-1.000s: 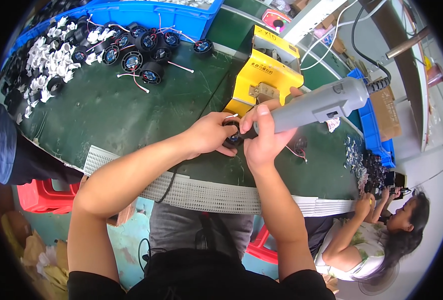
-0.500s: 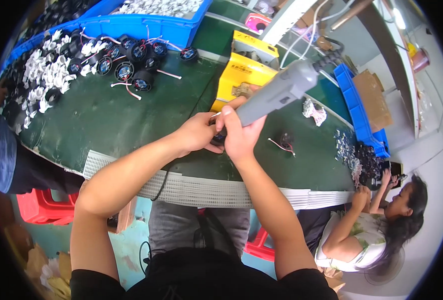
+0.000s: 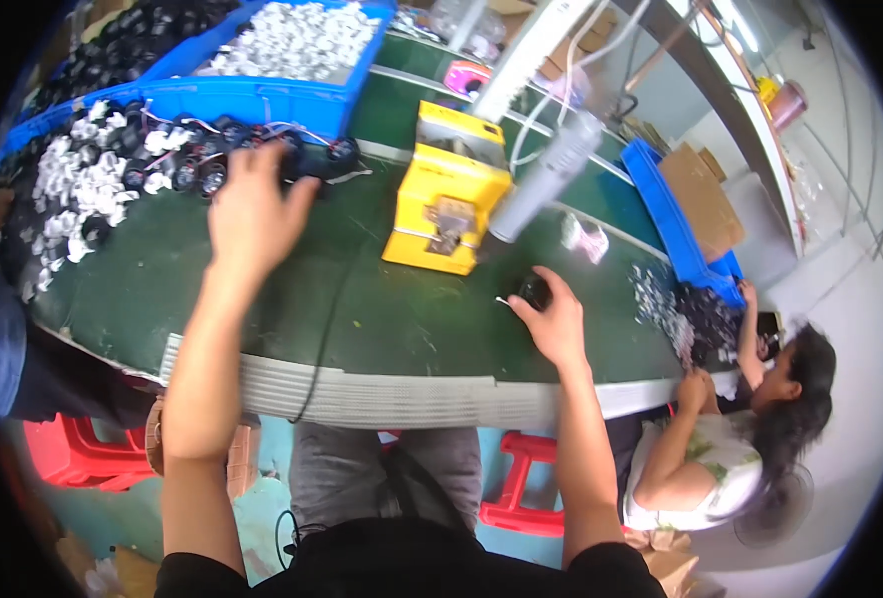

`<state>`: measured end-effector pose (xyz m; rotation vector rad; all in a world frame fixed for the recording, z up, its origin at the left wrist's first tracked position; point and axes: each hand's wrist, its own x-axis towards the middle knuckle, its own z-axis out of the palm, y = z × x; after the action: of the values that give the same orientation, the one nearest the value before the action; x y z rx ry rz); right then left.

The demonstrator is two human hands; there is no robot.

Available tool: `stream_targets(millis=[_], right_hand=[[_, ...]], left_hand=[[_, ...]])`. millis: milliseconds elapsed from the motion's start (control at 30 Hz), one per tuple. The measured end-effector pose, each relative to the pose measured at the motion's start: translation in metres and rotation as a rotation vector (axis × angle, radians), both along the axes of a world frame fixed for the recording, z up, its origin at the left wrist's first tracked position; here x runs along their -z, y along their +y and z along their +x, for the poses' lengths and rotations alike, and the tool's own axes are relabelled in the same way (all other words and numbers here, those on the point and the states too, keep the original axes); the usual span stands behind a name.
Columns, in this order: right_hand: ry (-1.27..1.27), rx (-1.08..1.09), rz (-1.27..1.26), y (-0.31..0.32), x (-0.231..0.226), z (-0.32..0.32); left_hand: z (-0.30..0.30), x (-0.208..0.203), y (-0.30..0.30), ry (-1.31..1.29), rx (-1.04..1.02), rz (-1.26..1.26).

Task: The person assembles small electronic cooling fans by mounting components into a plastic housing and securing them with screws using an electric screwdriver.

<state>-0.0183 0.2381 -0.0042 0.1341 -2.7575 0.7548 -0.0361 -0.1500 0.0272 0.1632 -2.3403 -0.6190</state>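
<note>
Over a cluster of round black wired parts point(image 3: 212, 176) at the far left, my left hand point(image 3: 254, 219) reaches with fingers and thumb apart; its fingertips overlap the cluster, and whether they touch a part cannot be seen. My right hand point(image 3: 558, 321) has thumb and forefinger curled around another round black part point(image 3: 533, 290) low at the table, a white wire end poking out beside the thumb. A grey electric screwdriver point(image 3: 549, 179) hangs tilted, free of both hands, its lower end beside a yellow box point(image 3: 444, 204) holding small metal pieces.
Blue bins point(image 3: 252, 103) of white and black pieces stand at the back left, with a loose white pile point(image 3: 73, 204) before them. A wire bundle point(image 3: 585, 239) lies right of the screwdriver. At the right edge a co-worker point(image 3: 711, 448) sits near a blue tray point(image 3: 676, 214).
My hands have separated: the left moved far left to the cluster, the right let go of the screwdriver and went right to a round black part. The screwdriver now hangs loose. The view shifted slightly.
</note>
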Motion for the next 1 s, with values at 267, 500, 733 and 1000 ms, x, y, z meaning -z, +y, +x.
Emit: stream_targets(millis=[267, 500, 733, 1000], right_hand=[[0.508, -0.572, 0.137, -0.097, -0.043, 0.053], [0.142, -0.637, -0.473, -0.100, -0.033, 0.002], [-0.372, -0.530, -0.507, -0.082, -0.005, -0.016], [-0.616, -0.267, -1.209, -0.096, -0.001, -0.008]], left_hand=[[0.022, 0.035, 0.090, -0.790, 1.518, 0.821], [0.020, 0.029, 0.074, -0.495, 1.358, 0.597], [0.015, 0.018, 0.067, -0.347, 1.245, 0.442], [0.011, 0.062, 0.095, -0.424, 1.069, 0.983]])
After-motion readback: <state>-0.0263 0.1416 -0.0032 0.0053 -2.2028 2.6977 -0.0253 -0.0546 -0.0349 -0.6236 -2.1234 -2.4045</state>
